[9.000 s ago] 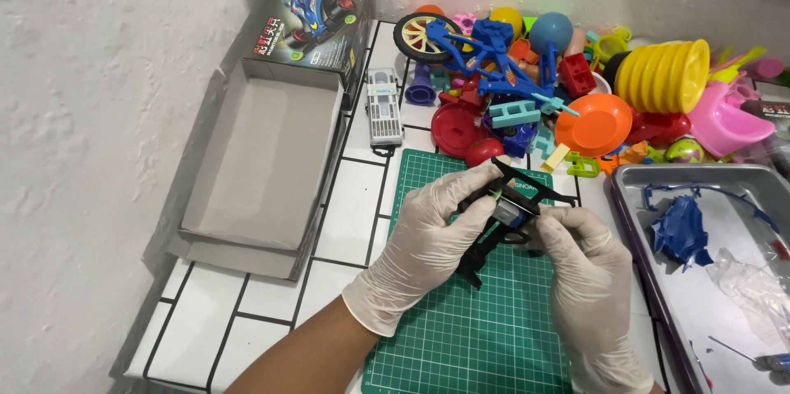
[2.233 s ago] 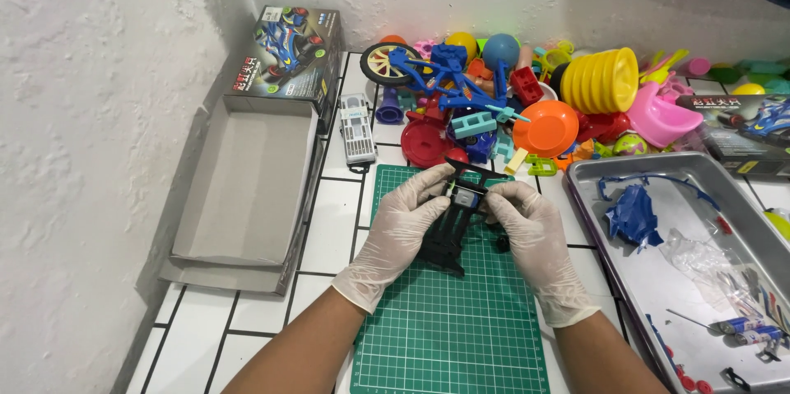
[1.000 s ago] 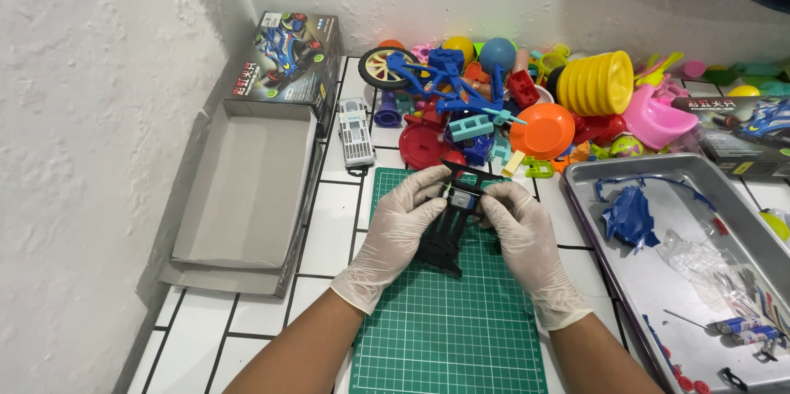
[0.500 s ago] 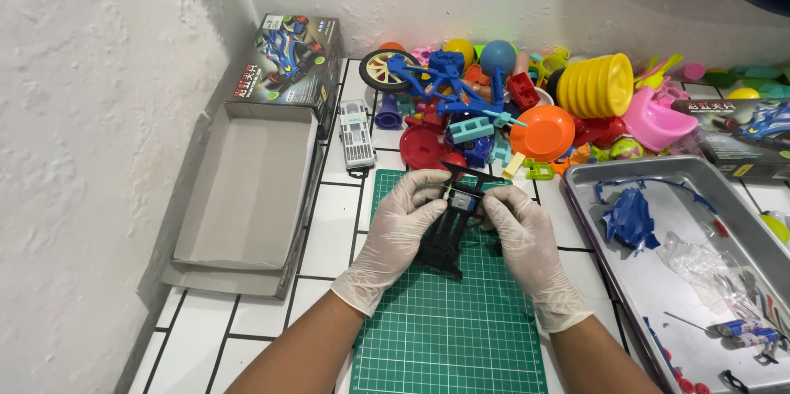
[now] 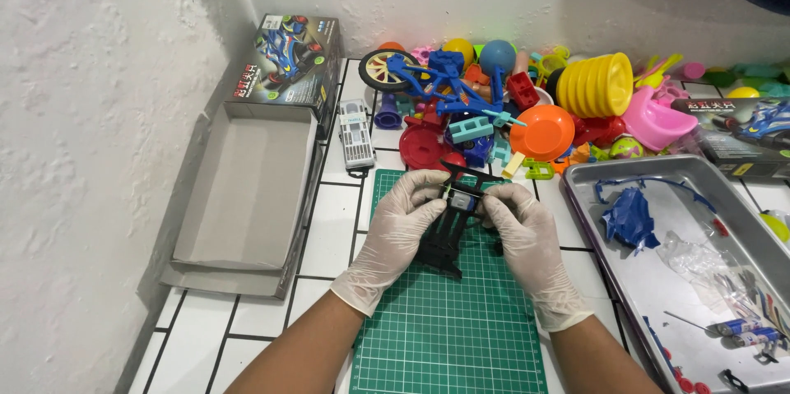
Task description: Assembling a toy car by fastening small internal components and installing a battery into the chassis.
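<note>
left hand (image 5: 399, 225) + right hand (image 5: 520, 229) | both grip black toy chassis (image 5: 448, 229) | over green mat (image 5: 448, 328) (gloved)

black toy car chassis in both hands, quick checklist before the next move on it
1. Both hands on the part: ok. Left hand and right hand, both gloved, pinch the black toy car chassis from either side.
2. Chassis over the work surface: ok, it is above the green cutting mat.
3. Small silver piece at the chassis top seated: cannot tell, fingertips cover it.
4. Spare parts within view: ok, the metal tray holds a blue body shell and small bits.
5. Mat free of loose toys: ok, the toy pile sits behind it.
</note>
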